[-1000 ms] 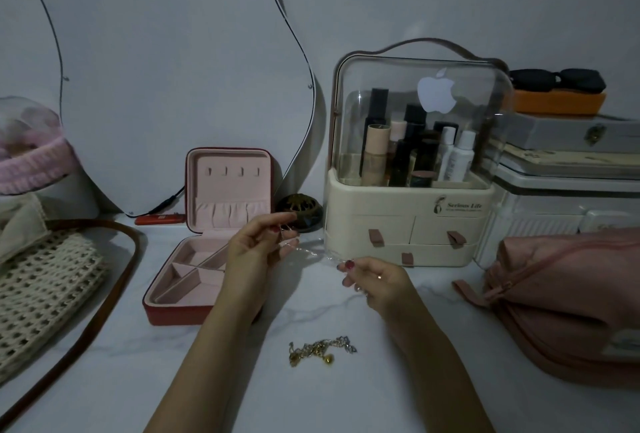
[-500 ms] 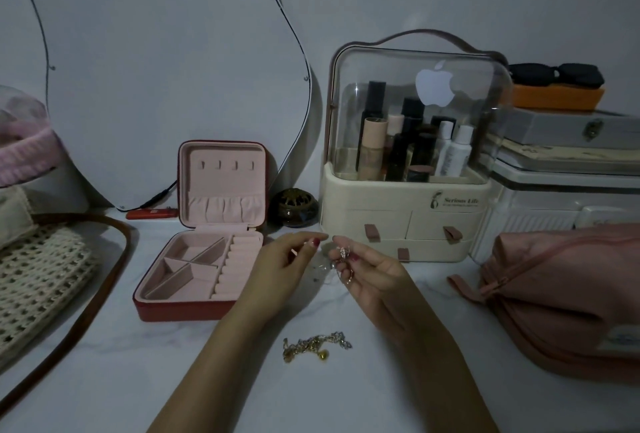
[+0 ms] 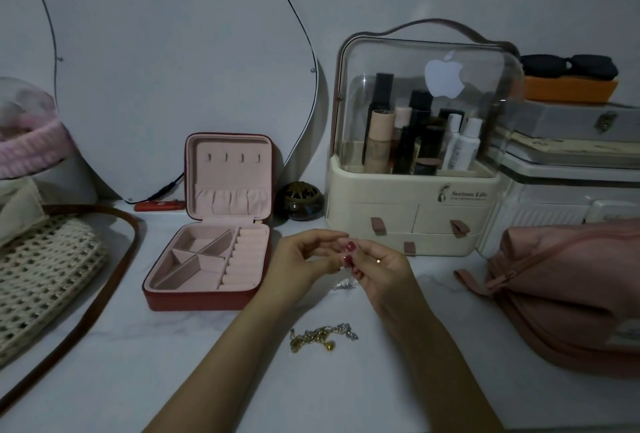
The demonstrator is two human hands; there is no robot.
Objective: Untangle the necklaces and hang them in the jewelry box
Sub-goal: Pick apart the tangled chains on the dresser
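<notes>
Fingers of both hands are meeting over the white marble-patterned desk [image 3: 450,380], just in front of the cream cosmetic organiser with a clear domed lid [image 3: 412,217]. The left hand [image 3: 298,259] and the right hand [image 3: 381,268] are pinching a thin silver necklace [image 3: 344,285] between curled fingertips, and a small bunch of its chain is dangling below them, close to the desk. How the chain is running between the fingertips is too fine to tell.

A tangled clump of gold and silver chains [image 3: 322,337] is lying on the desk nearer the person, between the two forearms and touched by neither. The small red square jewelry box with pink lining [image 3: 214,259] is standing open just left of the left hand, its lid upright, and the four small hooks [image 3: 233,157] in the lid are carrying nothing.

Judging by this, the work is sitting early in the task: one necklace is being freed or its clasp handled, and none is hanging. The next move is likely calling for keeping the fine chain straight, carrying it left to the lid and slipping it over a hook without letting it knot.
</notes>
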